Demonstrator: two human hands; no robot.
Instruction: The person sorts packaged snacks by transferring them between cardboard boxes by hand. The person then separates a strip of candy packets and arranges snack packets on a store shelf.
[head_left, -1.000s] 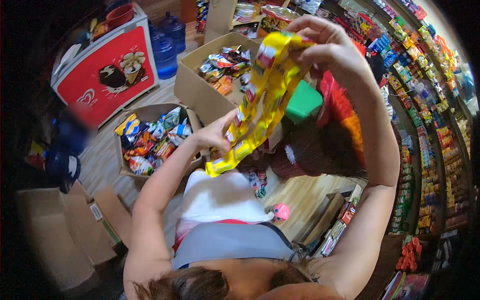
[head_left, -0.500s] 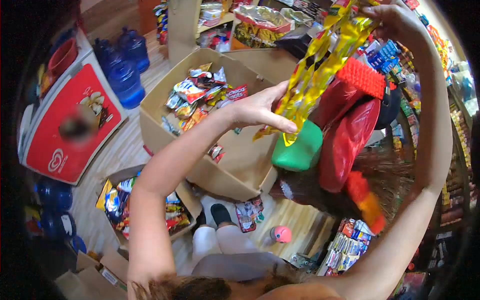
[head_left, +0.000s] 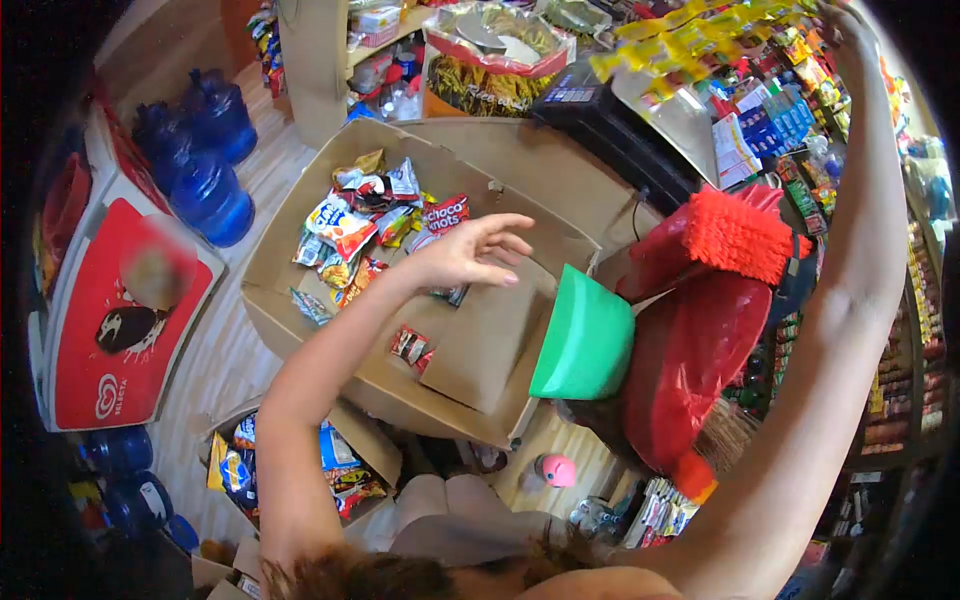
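Note:
A chain of yellow packets (head_left: 700,38) stretches across the top right, blurred by motion. My right hand (head_left: 845,25) is raised at its right end, near the frame's top edge, with the fingers closed on the chain. My left hand (head_left: 475,252) hangs over the large cardboard box (head_left: 290,235), fingers apart and holding nothing. Inside that box lie snack packets (head_left: 340,225), among them a red Choco Knots packet (head_left: 445,213) just above my left hand. A brown cardboard flap (head_left: 480,345) covers part of the box's inside.
A green plastic container (head_left: 585,340), a red bag (head_left: 690,350) and a red bristled brush (head_left: 740,238) stand right of the box. A black scale (head_left: 620,130) is behind. Left are blue water jugs (head_left: 210,195) and a red-fronted freezer (head_left: 130,320). A smaller snack box (head_left: 370,440) sits below.
The yellow chain has moved up and right with my right hand. My left hand has let go of it and opened. The view has shifted toward the large box.

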